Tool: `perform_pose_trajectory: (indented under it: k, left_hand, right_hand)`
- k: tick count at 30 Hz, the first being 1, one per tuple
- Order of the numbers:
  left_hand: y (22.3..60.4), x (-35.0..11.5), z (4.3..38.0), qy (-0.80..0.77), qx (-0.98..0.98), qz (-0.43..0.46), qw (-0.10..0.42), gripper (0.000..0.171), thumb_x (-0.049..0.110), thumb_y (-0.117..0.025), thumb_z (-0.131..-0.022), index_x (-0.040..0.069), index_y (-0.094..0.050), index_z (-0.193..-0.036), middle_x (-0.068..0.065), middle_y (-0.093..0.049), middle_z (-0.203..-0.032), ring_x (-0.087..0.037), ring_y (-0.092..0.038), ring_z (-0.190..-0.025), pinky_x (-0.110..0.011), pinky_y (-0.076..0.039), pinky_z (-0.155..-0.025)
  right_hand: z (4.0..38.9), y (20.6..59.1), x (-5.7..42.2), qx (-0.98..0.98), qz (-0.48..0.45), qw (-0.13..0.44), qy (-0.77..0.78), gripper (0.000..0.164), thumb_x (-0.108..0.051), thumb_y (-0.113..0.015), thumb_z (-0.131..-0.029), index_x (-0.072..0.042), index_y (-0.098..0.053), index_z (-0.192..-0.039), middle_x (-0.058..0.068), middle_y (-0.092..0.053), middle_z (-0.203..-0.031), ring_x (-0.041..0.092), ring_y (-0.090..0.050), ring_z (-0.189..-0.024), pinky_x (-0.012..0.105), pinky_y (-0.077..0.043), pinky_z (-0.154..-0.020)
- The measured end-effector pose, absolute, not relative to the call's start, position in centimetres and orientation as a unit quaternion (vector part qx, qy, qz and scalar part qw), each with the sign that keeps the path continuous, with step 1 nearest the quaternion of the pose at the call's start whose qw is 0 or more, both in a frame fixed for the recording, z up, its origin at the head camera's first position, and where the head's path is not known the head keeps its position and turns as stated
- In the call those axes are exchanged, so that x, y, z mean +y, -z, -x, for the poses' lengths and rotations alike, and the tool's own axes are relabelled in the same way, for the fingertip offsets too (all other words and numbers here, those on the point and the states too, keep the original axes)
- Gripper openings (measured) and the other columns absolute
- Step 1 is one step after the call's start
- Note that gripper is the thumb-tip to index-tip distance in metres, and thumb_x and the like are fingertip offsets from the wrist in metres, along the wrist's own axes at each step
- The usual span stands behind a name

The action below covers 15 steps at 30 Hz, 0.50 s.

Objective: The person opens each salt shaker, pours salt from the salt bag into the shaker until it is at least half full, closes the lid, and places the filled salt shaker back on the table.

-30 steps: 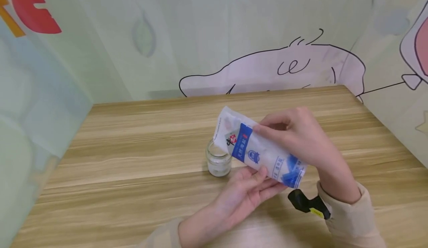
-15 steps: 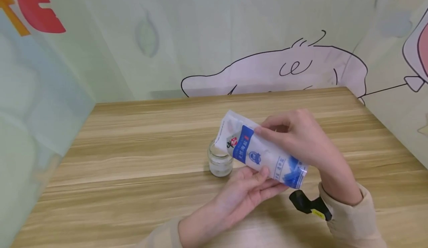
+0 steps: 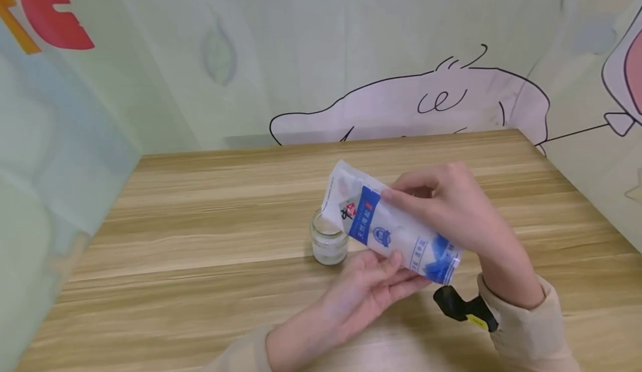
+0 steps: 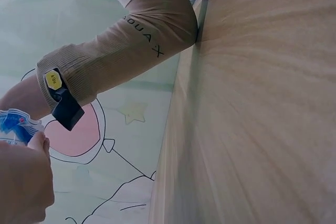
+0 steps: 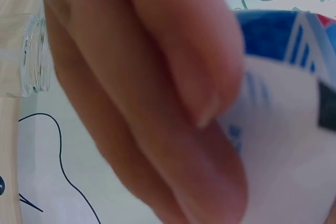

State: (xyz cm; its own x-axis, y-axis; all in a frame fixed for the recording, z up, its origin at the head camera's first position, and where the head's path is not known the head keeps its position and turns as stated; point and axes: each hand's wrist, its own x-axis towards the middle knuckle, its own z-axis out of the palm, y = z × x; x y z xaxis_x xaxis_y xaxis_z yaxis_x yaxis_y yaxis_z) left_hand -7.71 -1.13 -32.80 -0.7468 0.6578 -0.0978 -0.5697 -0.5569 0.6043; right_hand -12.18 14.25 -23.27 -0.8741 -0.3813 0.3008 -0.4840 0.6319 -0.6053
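A white and blue bag of salt (image 3: 382, 236) is tilted, its upper left end over the mouth of a small glass jar (image 3: 328, 247). White contents show low in the jar. My left hand (image 3: 362, 291) holds the bag from below, thumb on the printed front and fingers behind. Along the bag's upper edge my right hand (image 3: 443, 207) grips it between thumb and fingers. In the right wrist view, curled fingers lie against the bag (image 5: 286, 145), and the glass jar (image 5: 18, 56) shows at the left. Whether salt is flowing cannot be seen.
The wooden table (image 3: 200, 221) bears the jar. A printed cloth backdrop (image 3: 311, 54) stands behind the table and at both sides. A black wrist camera (image 3: 463, 308) sits at the right sleeve's cuff (image 3: 521, 316).
The bag shifts only slightly between frames, with both hands keeping their hold. The view sways a little; the jar stays where it is.
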Motion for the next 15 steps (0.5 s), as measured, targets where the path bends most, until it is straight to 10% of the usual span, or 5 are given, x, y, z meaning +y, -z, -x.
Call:
perform_pose_trajectory:
  k: [15]
  left_hand:
    - [32.88, -1.16, 7.58, -0.88, 0.32, -0.069, 0.345, 0.047, 0.008, -0.045, -0.099, 0.001, -0.032, -0.144, -0.026, -0.042, -0.145, -0.04, -0.039, -0.137, -0.038, -0.041, -0.111]
  right_hand:
    - [12.1, 23.21, 14.03, -0.9, -0.241, 0.072, -0.356, 0.012, -0.02, -0.067, -0.09, -0.015, -0.076, -0.083, -0.003, -0.07, -0.067, 0.009, -0.057, -0.051, 0.023, -0.048, -0.045]
